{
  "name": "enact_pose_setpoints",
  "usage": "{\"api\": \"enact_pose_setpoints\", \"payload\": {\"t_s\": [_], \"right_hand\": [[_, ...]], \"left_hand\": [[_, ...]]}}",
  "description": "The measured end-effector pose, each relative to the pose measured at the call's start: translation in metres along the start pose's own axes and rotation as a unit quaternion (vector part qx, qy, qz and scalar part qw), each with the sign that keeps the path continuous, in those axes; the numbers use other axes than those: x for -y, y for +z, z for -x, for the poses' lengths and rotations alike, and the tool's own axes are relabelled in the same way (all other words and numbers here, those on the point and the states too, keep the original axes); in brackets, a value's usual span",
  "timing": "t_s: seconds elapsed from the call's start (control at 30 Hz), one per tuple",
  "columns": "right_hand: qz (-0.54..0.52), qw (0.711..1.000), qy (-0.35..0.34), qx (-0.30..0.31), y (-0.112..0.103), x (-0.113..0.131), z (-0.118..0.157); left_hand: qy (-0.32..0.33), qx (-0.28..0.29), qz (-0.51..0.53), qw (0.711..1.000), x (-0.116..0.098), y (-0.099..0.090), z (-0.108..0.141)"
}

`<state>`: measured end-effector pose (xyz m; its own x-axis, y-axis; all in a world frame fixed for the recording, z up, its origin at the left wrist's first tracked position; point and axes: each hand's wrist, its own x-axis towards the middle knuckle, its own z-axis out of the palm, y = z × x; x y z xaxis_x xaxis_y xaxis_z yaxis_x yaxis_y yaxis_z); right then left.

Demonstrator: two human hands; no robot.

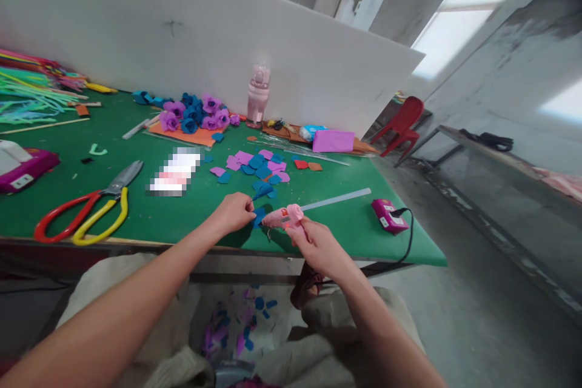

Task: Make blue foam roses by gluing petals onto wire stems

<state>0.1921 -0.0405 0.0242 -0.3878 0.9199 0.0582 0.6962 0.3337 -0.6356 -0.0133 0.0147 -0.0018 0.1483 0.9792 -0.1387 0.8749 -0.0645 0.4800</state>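
Note:
My right hand [313, 242] is wrapped round a pink hot glue gun [280, 216], with a long clear glue stick [336, 199] poking out of its back end. The gun's nozzle points left, at a blue paper petal [259, 217] by my left fingertips. My left hand [235, 213] is closed in a pinch on a small rolled piece of blue paper [262, 190]; whether it also grips the petal, I cannot tell. Loose blue and purple paper petals [257, 162] lie scattered just beyond my hands.
Big scissors [113, 191] with red and yellow handles lie at left. Finished paper flowers [193, 113] and a pink bottle [258, 97] stand against the white board [204, 30]. A purple socket block [390, 216] with a black cord sits near the table's right edge.

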Motion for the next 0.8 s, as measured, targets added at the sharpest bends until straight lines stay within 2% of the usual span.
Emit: {"api": "enact_pose_setpoints", "payload": {"t_s": [0.8], "right_hand": [[0.027,0.999,0.003,-0.016,-0.0017,-0.0067,0.0003]], "left_hand": [[0.015,-0.001,-0.007,1.0,0.0011,0.0014,-0.0013]]}}
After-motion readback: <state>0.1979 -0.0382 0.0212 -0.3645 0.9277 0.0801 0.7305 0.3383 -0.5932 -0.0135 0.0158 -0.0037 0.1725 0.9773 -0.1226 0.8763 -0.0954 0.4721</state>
